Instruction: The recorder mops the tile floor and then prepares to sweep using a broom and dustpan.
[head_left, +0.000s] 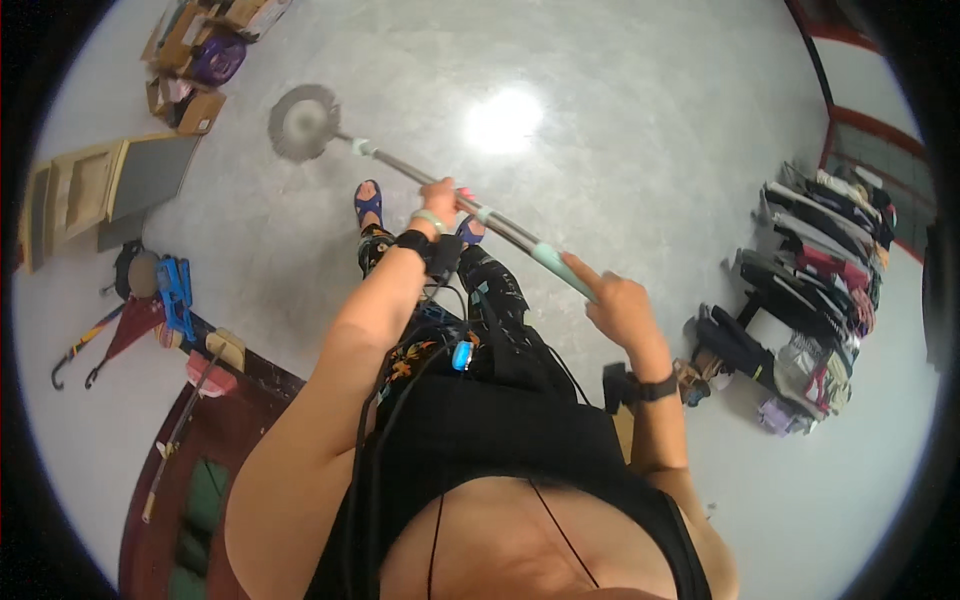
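A round spin mop with a grey fringed head (284, 112) rests on the floor ahead and to the left of my feet. Its metal pole (398, 164) slants from there down to the right across my front. My left hand (437, 203) is closed around the middle of the pole. Higher up, my right hand (622, 308) is wrapped round the pole's end by the pale green grip (556, 264), its index finger lying along it. Black straps with small devices sit on both wrists.
Cardboard boxes (190, 60) stand at the far left, with wooden frames and a dark panel (152, 177) nearer. Umbrellas (125, 330) and a blue folded stool (174, 298) lean at the left wall. A loaded clothes rack (820, 255) stands at right. My sandals (369, 203) are on the grey floor.
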